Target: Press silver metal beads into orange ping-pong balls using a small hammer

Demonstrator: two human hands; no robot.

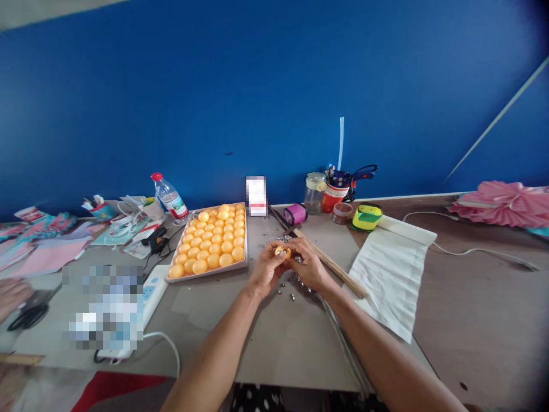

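Note:
Both my hands meet over the middle of the table around a small orange ball (282,252), partly hidden by fingers, with something pale at its centre. My left hand (268,266) is closed on its left side, and the fingers of my right hand (309,264) pinch it from the right. Small shiny silver beads or bells (293,297) lie scattered under and around the hands. To the left, a shallow white-edged box (208,275) holds rows of orange ping-pong balls (213,261), with a few resting on top.
Thin wooden sticks (334,267) and a white cloth roll (392,274) lie right. Behind stand a purple roll (295,214), glass jar (314,194), red cup (335,197) and yellow-green tape (367,217). Left are a water bottle (170,198), power strip (154,292) and another person's hand (12,297) near scissors.

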